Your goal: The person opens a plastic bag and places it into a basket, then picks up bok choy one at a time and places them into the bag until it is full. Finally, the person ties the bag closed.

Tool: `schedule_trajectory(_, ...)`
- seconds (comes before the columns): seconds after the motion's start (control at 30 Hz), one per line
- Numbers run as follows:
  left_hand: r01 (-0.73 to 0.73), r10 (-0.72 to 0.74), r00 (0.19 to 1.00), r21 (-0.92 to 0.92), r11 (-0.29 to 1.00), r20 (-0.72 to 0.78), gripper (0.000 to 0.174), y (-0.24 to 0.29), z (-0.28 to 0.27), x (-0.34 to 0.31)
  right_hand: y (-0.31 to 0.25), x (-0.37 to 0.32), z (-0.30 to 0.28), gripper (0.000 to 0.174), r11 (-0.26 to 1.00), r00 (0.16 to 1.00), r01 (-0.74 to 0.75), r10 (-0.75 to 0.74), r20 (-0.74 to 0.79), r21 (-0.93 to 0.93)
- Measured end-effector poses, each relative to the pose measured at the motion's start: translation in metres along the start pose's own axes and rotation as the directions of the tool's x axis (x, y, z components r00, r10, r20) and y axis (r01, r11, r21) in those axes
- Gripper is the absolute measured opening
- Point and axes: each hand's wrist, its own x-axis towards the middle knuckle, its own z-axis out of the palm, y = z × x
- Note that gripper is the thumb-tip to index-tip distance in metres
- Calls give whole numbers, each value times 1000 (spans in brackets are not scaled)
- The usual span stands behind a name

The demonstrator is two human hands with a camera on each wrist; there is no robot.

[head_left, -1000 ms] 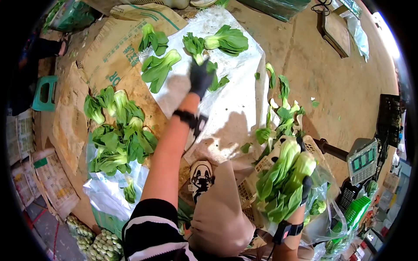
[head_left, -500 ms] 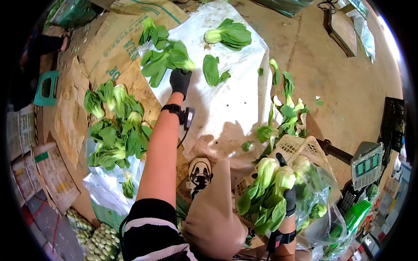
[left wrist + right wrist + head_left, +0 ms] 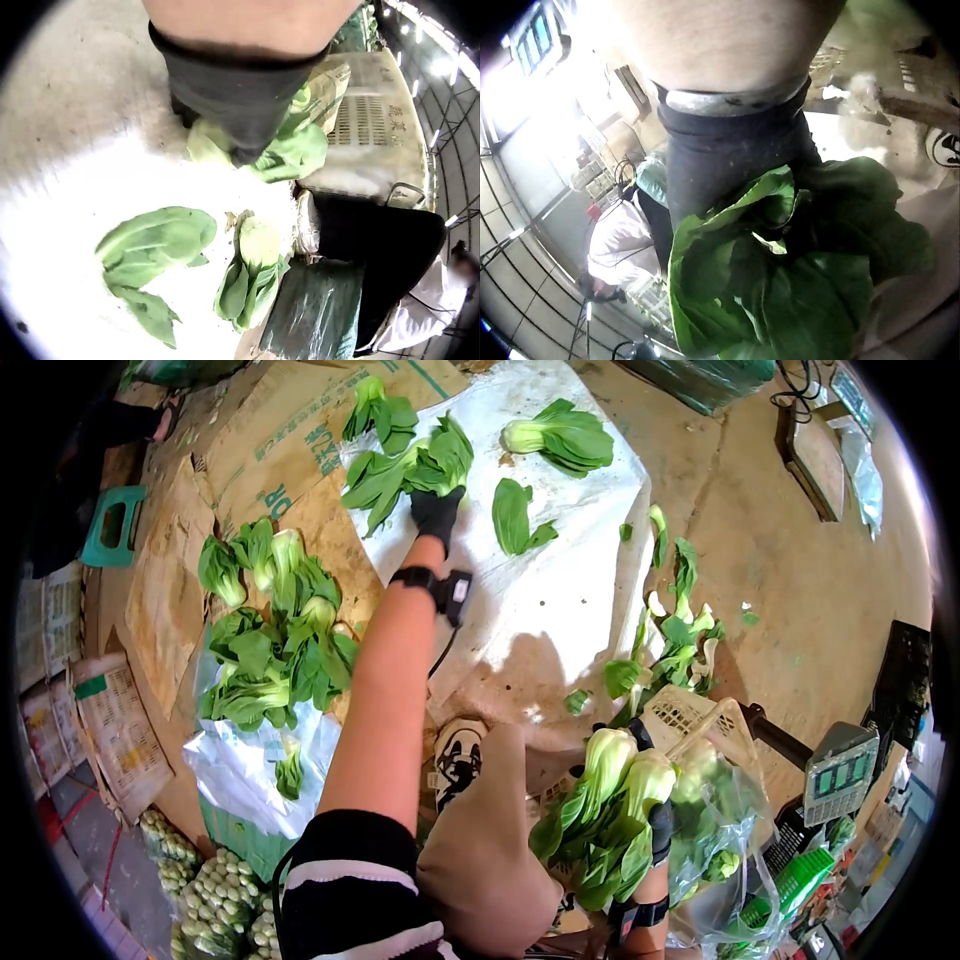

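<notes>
In a black glove, my left hand (image 3: 436, 518) grips a bok choy (image 3: 444, 456) by its pale base, leaves pointing away from me. Its leaves overlap another bok choy (image 3: 380, 482) on the edge of the white sheet. In the left wrist view, the glove (image 3: 236, 97) covers most of the gripped stalk. My right hand (image 3: 660, 830), gloved too, holds a bunch of several bok choy (image 3: 600, 815) in front of my knee, bases up and leaves hanging down. Those leaves (image 3: 780, 292) fill the lower part of the right wrist view and hide the fingers.
The white sheet (image 3: 560, 570) bears one whole bok choy (image 3: 565, 438) and loose leaves (image 3: 513, 518). A bok choy pile (image 3: 270, 640) lies left. Trimmed leaves (image 3: 680, 635) and a plastic crate (image 3: 690, 710) with a clear bag (image 3: 725, 820) are right, beside a scale display (image 3: 840, 772).
My left hand took a bok choy from the sheet's middle and carried it left, then slightly away from me. The bunch in my right hand shifted left and lower in the head view.
</notes>
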Motion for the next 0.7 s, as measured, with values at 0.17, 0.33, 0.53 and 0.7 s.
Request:
schedule_trajectory(0.17, -323, 417, 632, -266, 908, 654, 37, 52, -62, -91, 1, 16, -7, 102, 994, 970, 110, -104, 219, -17)
schedule_trajectory(0.33, -404, 425, 69, -364, 839, 903, 25, 97, -21, -110, -3, 11, -14, 103, 987, 972, 99, -70, 225, -123)
schedule_trajectory(0.53, -342, 234, 837, 140, 929, 495, 60, 167, 71, -2, -20, 12, -12, 90, 992, 969, 105, -85, 233, -73)
schedule_trajectory(0.7, -223, -45, 859, 453, 863, 510, 77, 174, 68, 22, -25, 22, -12, 88, 993, 976, 92, -76, 205, -70)
